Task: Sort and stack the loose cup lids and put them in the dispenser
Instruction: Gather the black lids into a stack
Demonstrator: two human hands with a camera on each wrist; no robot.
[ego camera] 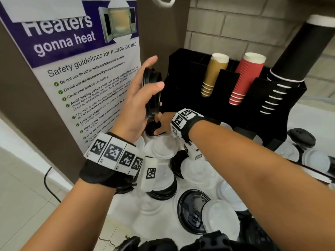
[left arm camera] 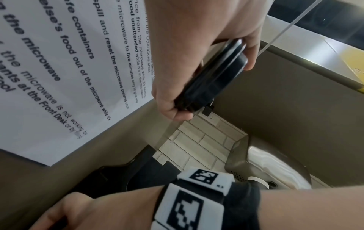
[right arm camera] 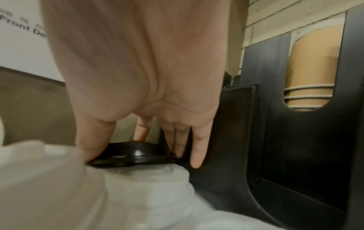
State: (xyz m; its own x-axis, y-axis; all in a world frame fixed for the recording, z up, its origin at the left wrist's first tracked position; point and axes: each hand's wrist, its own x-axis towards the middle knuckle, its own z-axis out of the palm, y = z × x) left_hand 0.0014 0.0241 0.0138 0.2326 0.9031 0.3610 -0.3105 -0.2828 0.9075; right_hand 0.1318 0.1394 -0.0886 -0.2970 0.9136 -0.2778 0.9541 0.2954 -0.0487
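Observation:
My left hand (ego camera: 155,73) is raised beside the poster and grips a stack of black lids (ego camera: 152,93) on edge; the left wrist view shows the same lid stack (left arm camera: 214,73) between thumb and fingers. Below it, my right hand (ego camera: 160,125) reaches down by the dispenser's left end, thumb and fingers closed round the rim of a single black lid (right arm camera: 130,153) that lies on a white lid (right arm camera: 145,179). The black dispenser (ego camera: 183,69) stands against the brick wall. Loose white lids (ego camera: 163,147) and black lids (ego camera: 192,211) cover the counter.
The dispenser's slots hold gold cups (ego camera: 213,75), red cups (ego camera: 244,78) and black cups (ego camera: 282,82). A microwave safety poster (ego camera: 85,73) hangs on the brown panel at the left. The counter's left edge drops to a tiled floor (ego camera: 23,196) with a cable.

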